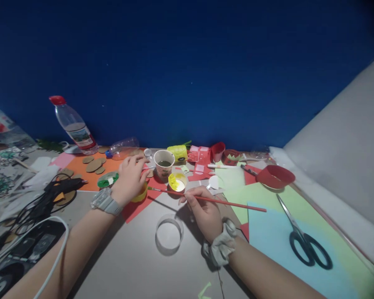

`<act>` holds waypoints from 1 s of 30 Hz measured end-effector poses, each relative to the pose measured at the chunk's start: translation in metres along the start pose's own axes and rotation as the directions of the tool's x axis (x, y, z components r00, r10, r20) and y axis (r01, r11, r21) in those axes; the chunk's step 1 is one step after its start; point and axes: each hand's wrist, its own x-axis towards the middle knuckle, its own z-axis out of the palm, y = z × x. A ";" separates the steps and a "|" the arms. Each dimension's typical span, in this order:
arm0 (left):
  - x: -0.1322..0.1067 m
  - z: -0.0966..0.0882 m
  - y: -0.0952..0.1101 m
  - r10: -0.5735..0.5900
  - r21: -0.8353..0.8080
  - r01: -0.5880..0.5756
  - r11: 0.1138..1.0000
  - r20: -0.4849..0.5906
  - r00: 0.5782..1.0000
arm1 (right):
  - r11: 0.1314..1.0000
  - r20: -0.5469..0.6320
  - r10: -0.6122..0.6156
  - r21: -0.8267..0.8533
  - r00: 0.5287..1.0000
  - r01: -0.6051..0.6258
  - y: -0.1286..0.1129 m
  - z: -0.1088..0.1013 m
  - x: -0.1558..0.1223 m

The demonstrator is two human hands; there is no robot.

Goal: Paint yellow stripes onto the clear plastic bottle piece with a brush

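Pinching a slender red paintbrush [233, 203], the right hand [204, 211] is hovering before the paper cup [163, 169]; the left hand [131, 176], loosely splayed, is flanking it; smooth tabletop [131, 257] is leaving room in front.

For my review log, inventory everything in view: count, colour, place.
Paintbrush: 1, red handle, centre
Paint cup: 1, yellow, centre
Paper cup: 1, whitish, behind paint cup
Ring: 1, clear, front centre
Scissors: 1, black handles, right
Capped bottles: 2, clear, back left
Bowl-like piece: 1, red, right
Cardboard discs: several, brown, left
Paper sheets: several, multicoloured, mostly right
Jumbled items: many, mixed, left
Watch: 1, grey, left wrist
Scrunchie: 1, pale, right wrist
Left hand: 1, beside paper cup
Right hand: 1, gripping paintbrush
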 end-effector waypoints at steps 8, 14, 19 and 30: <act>0.001 0.000 -0.004 0.029 -0.055 -0.028 0.998 0.020 0.999 | 1.000 0.085 -0.007 0.001 0.996 0.007 -0.007 0.002 0.002; 0.001 0.002 -0.007 0.039 -0.078 -0.037 0.996 0.029 0.999 | 0.999 0.069 0.043 0.011 0.997 -0.044 -0.005 0.002 0.001; 0.002 0.003 -0.009 0.032 -0.085 -0.029 0.996 0.037 0.999 | 0.999 0.132 0.034 0.009 0.991 -0.036 -0.006 0.002 0.001; 0.001 -0.001 -0.005 0.016 -0.074 -0.013 0.997 0.040 0.999 | 0.998 0.091 0.043 0.045 0.995 -0.047 -0.009 0.002 0.004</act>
